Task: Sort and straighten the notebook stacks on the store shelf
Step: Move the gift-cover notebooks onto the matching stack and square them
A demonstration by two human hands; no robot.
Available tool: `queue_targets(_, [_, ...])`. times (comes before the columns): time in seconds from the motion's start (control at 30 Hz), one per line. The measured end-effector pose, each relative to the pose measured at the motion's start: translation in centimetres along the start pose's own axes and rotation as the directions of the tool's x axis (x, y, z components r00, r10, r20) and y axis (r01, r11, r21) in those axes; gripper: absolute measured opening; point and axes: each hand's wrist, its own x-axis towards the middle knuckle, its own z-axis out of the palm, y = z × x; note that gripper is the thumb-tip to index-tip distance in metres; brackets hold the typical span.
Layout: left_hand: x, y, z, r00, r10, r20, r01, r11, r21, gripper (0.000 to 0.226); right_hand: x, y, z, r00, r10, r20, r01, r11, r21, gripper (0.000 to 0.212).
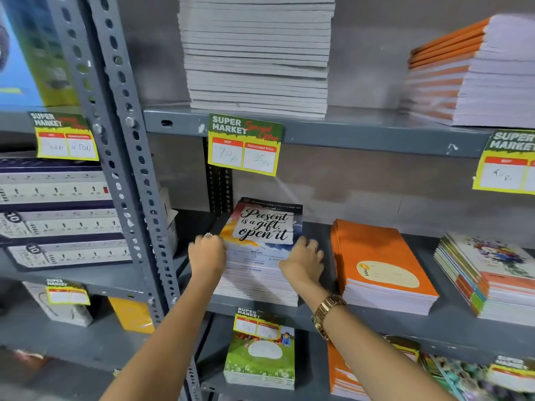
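Observation:
A stack of notebooks (pixel 262 227), its top cover reading "Present is a gift, open it", sits on the middle shelf (pixel 445 322). My left hand (pixel 207 254) grips the stack's left side, fingers curled around the edge. On the right side, my right hand (pixel 302 263) presses against the stack with fingers wrapped on its edge. To the right lies an orange notebook stack (pixel 379 261), then a multicoloured stack (pixel 489 276). The upper shelf carries a tall grey-white stack (pixel 256 53) and an orange-spined stack (pixel 474 73).
A perforated grey upright post (pixel 121 157) stands left of the stack. Price tags (pixel 244 144) hang from the shelf edges. Boxed power strips (pixel 58 212) fill the left bay. A green-covered stack (pixel 260 354) and more orange notebooks (pixel 344 374) lie on the lower shelf.

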Motion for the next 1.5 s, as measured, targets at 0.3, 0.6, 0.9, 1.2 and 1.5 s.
queue_targets(0.3, [-0.5,-3.1,1.3,0.884,0.337,0.324,-0.287,0.938,-0.193,0.042,-0.4,2.6,0.6,0.820,-0.470,0.327,0.535,0.832,-0.146,0.053])
queue_targets(0.6, [-1.7,-3.5,1.6,0.891,0.363,0.273,-0.323,0.929,-0.182,0.047,-0.4,3.9,0.3,0.749,-0.534,0.392,0.638,0.741,-0.209,0.052])
queue_targets(0.9, [-2.0,-3.6,2.0,0.906,0.352,0.234,-0.316,0.932,-0.178,0.043,-0.6,3.9,0.8,0.760,-0.563,0.325,0.647,0.706,-0.289,0.050])
queue_targets(1.2, [-2.3,-3.6,2.4,0.928,0.332,0.169,-0.302,0.935,-0.184,0.042,-0.7,3.9,1.5,0.765,-0.584,0.272,0.644,0.680,-0.350,0.049])
queue_targets(1.5, [-2.4,-3.4,2.4,0.933,0.324,0.158,-0.298,0.940,-0.168,0.041,-1.1,4.0,2.1,0.758,-0.609,0.233,0.644,0.642,-0.417,0.047])
